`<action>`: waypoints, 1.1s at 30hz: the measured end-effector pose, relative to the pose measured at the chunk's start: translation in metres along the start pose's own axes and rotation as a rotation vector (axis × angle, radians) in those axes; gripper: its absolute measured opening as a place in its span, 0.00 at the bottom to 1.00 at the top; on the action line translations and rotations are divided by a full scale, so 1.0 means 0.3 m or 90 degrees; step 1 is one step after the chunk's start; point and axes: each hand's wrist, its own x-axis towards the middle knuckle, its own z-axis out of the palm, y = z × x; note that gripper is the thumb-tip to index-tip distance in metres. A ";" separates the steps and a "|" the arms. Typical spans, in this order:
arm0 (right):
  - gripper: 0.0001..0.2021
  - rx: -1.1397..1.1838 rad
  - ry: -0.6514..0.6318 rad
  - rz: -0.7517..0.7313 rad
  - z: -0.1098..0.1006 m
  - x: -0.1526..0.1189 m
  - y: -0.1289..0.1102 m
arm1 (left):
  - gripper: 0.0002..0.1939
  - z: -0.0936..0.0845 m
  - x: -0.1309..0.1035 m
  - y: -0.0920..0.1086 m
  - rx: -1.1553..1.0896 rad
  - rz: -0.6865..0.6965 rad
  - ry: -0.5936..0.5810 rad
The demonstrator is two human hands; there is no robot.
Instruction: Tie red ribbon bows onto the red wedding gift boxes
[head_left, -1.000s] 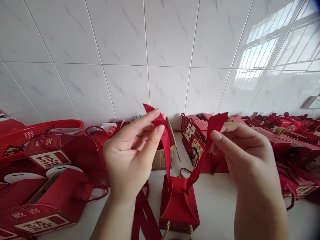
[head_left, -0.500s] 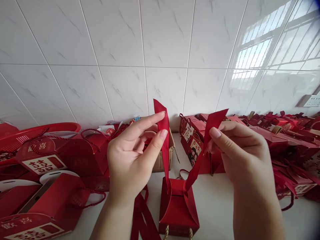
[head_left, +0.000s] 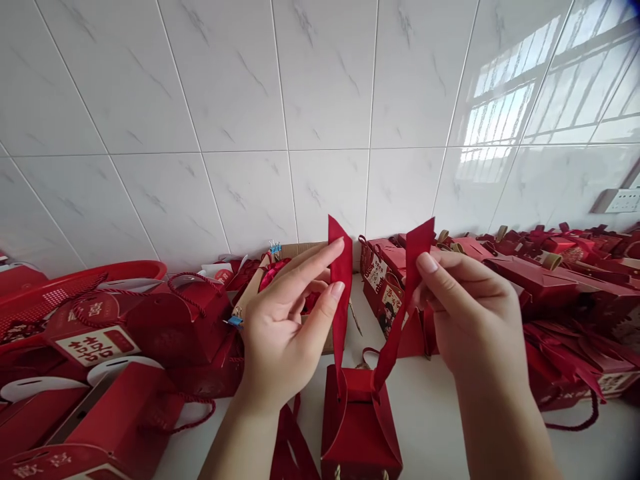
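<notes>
A small red gift box (head_left: 361,433) stands on the table below my hands. A dark red ribbon (head_left: 341,313) rises from its top as two separate tails with slanted ends. My left hand (head_left: 293,320) grips the left tail, its index finger and thumb lying apart over the ribbon; the fingers behind are partly hidden. Between the thumb and fingers of my right hand (head_left: 465,300), the other tail is pinched, its tip pointing up. Both tails form a V above the box. Rope handle ends show at the box's front edge.
Red boxes with cord handles (head_left: 150,340) crowd the left, near a red plastic basket (head_left: 75,290). Behind my left hand is a cardboard box (head_left: 300,251) of red material with blue clips. Many finished-looking red boxes (head_left: 550,277) line the right. Loose ribbon (head_left: 295,443) lies beside my left wrist.
My hands have come closer together, bringing the two ribbon tails nearer each other. The camera view has shifted slightly. Both hands keep hold of the ribbon.
</notes>
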 end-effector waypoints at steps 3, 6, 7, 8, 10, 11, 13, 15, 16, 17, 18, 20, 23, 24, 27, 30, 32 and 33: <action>0.04 0.006 -0.004 0.000 0.003 0.002 0.004 | 0.25 0.003 -0.002 -0.005 -0.001 0.005 0.002; 0.04 0.015 -0.010 0.005 0.006 0.002 0.006 | 0.25 0.003 -0.003 -0.006 0.004 0.009 -0.001; 0.04 0.021 -0.009 0.002 0.007 0.002 0.006 | 0.25 0.002 -0.002 -0.005 0.008 0.009 -0.003; 0.04 0.027 -0.008 -0.002 0.008 0.002 0.005 | 0.25 0.001 -0.003 -0.003 0.012 0.009 -0.005; 0.03 0.041 -0.007 -0.010 0.010 0.000 0.004 | 0.25 0.000 -0.003 0.002 0.016 0.002 -0.007; 0.03 0.046 -0.007 -0.013 0.010 -0.001 0.002 | 0.25 -0.001 -0.004 0.005 0.017 -0.002 -0.007; 0.02 0.046 -0.005 -0.018 0.011 -0.002 0.000 | 0.25 -0.001 -0.004 0.009 0.020 -0.008 -0.007; 0.02 0.040 -0.001 -0.024 0.011 -0.002 -0.003 | 0.25 0.000 -0.005 0.011 0.022 -0.010 -0.006; 0.02 0.037 0.001 -0.028 0.011 -0.002 -0.003 | 0.25 0.000 -0.006 0.011 0.023 -0.009 -0.007; 0.02 0.036 0.001 -0.030 0.011 -0.003 -0.004 | 0.26 0.000 -0.006 0.011 0.025 -0.009 -0.007; 0.02 0.034 0.000 -0.031 0.011 -0.003 -0.004 | 0.26 0.000 -0.006 0.011 0.026 -0.009 -0.008; 0.02 0.029 -0.002 -0.032 0.011 -0.005 -0.005 | 0.26 0.000 -0.007 0.011 0.029 -0.008 -0.011; 0.02 0.023 -0.005 -0.032 0.011 -0.006 -0.007 | 0.26 -0.001 -0.008 0.012 0.026 -0.009 -0.019; 0.02 0.022 -0.006 -0.033 0.011 -0.006 -0.008 | 0.26 -0.002 -0.008 0.012 0.026 -0.011 -0.021; 0.03 0.018 -0.006 -0.038 0.011 -0.005 -0.010 | 0.26 -0.003 -0.007 0.012 0.032 -0.009 -0.022; 0.03 0.009 0.000 -0.042 0.012 -0.003 -0.010 | 0.26 -0.002 -0.006 0.011 0.042 0.002 -0.017; 0.04 0.004 0.003 -0.044 0.013 -0.002 -0.008 | 0.26 0.000 -0.007 0.010 0.047 0.004 -0.016; 0.04 0.005 0.003 -0.044 0.013 -0.001 -0.007 | 0.26 0.001 -0.007 0.010 0.048 0.004 -0.015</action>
